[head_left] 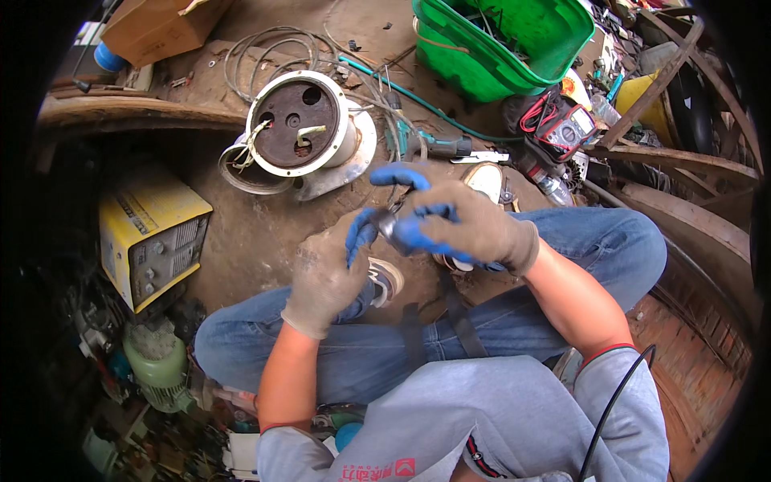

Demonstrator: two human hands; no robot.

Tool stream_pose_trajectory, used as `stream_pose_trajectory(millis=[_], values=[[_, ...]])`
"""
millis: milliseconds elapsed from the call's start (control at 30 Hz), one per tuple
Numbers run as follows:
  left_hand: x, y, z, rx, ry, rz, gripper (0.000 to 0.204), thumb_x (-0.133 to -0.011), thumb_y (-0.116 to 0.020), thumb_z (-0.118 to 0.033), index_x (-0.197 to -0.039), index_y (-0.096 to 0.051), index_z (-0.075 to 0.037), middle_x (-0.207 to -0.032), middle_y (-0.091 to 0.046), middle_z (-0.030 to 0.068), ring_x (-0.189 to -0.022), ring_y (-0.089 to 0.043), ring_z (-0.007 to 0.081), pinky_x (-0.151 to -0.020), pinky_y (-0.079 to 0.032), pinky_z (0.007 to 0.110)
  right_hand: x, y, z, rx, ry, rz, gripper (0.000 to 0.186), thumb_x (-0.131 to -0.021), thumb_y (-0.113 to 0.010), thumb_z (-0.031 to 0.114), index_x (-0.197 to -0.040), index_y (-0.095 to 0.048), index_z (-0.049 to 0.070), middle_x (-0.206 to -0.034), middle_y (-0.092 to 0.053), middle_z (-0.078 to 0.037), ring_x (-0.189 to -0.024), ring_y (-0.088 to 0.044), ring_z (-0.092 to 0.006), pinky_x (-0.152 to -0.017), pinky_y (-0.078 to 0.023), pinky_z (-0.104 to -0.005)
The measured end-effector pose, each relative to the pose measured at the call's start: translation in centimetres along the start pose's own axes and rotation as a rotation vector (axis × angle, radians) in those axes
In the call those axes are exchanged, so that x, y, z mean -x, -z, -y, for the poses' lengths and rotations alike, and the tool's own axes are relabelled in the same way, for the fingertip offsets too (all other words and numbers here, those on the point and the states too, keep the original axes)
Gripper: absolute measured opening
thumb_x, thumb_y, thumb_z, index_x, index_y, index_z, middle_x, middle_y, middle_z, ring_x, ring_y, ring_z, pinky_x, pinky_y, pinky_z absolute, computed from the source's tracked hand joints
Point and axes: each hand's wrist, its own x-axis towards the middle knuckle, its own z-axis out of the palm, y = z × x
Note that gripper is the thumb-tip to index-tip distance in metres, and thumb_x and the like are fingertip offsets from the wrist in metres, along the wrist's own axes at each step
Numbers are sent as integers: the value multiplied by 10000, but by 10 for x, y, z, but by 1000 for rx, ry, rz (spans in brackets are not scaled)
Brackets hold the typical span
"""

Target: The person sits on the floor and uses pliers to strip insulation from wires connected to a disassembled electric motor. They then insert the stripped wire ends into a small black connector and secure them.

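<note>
My left hand (pixel 321 269) and my right hand (pixel 472 221) wear tan gloves with blue-coated fingers and meet over my crossed legs. Between their fingertips is a small dark, shiny piece (pixel 387 226), too blurred to name. Both hands pinch it, the left from one side and the right from the other, while the right index finger is raised away. Just beyond them lies a round metal housing (pixel 347 145) with a white rim, its dark inner plate (pixel 293 120) facing up. Pale wires (pixel 255 145) come out of holes in that plate.
A teal power drill (pixel 430 143) lies beyond my right hand, near a multimeter (pixel 572 128) with red leads. Farther back stands a green bin (pixel 474 68). A yellow welding machine (pixel 152 233) is at the left, a cardboard box (pixel 165 32) behind it. Grey cable (pixel 241 68) coils past the housing.
</note>
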Motion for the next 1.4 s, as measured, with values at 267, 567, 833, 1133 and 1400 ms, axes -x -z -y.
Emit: stream_pose_trajectory(millis=[267,567,833,1133,1400], values=[[-4,13,-5,253,251,181,222,-923,-698,-102,-1119,-696,0,-841,-716,161,-741,-703,254,-703,-563,372,5,4,-10,843,163,146,255,-773,-808,306,-1008,-806,207,-1305,-648,-168,-1381,-528,-382,-1251,-199,-667],[0,-13,-6,-256,-150,-113,330,-791,-871,-176,-1062,-714,-72,-858,-736,118,-741,-731,326,-664,-572,408,-23,8,-1,167,-423,20,460,-942,-707,494,-1005,-744,40,-882,-732,-198,-908,-734,-376,-854,-565,-461],[7,-17,0,-352,-147,-60,247,-870,-774,-210,-1072,-697,-93,-880,-678,118,-774,-691,343,-674,-552,457,-41,-13,-15,-130,-534,-7,498,-917,-716,478,-963,-770,-15,-802,-735,-159,-733,-686,-207,-708,-546,-383],[1,-1,3,-70,2,-102,341,-887,-642,-10,-1227,-666,-29,-1041,-710,249,-925,-700,451,-810,-567,509,1,-5,2,-40,-249,-36,344,-917,-755,403,-1114,-776,122,-1155,-698,-158,-1117,-657,-267,-997,-497,-422],[1,13,-9,-22,133,72,246,-854,-750,-68,-1082,-691,2,-949,-723,191,-826,-721,371,-763,-577,419,5,-13,-24,665,164,1,233,-809,-780,247,-1013,-764,136,-1571,-473,-221,-1447,-426,-445,-1218,-293,-605]])
